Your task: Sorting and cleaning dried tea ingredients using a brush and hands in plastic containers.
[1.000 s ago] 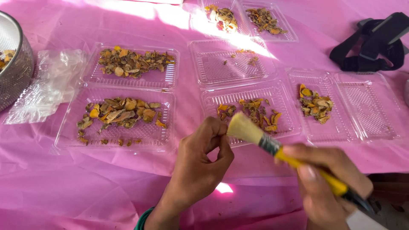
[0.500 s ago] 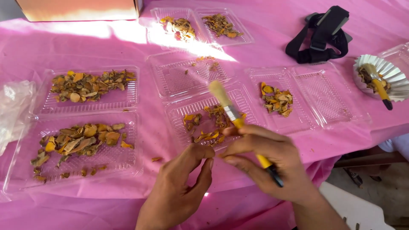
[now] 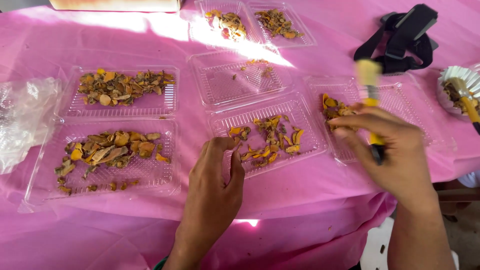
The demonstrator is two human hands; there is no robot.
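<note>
My right hand (image 3: pixel 387 147) grips a yellow-handled brush (image 3: pixel 371 95), bristles up and blurred, over the right clear plastic tray (image 3: pixel 400 100) that holds a few dried orange slices (image 3: pixel 336 109). My left hand (image 3: pixel 216 190) is curled with fingertips pinched at the front rim of the middle tray (image 3: pixel 300 107), which holds dried orange and brown slices (image 3: pixel 267 140). Whether it pinches a piece cannot be told.
More clear trays of dried slices lie on the pink cloth: two at left (image 3: pixel 150 102), (image 3: pixel 45 187), one nearly bare (image 3: pixel 220 87), two at the back (image 3: pixel 305 35). A crumpled plastic bag (image 3: pixel 22 117) sits far left, black straps (image 3: pixel 400 40) back right, a fluted foil dish (image 3: pixel 462 77) with another brush right.
My right hand has swung the brush away from my left hand to the right, over the right tray. My left hand has dropped to the middle tray's rim. The view shifted right.
</note>
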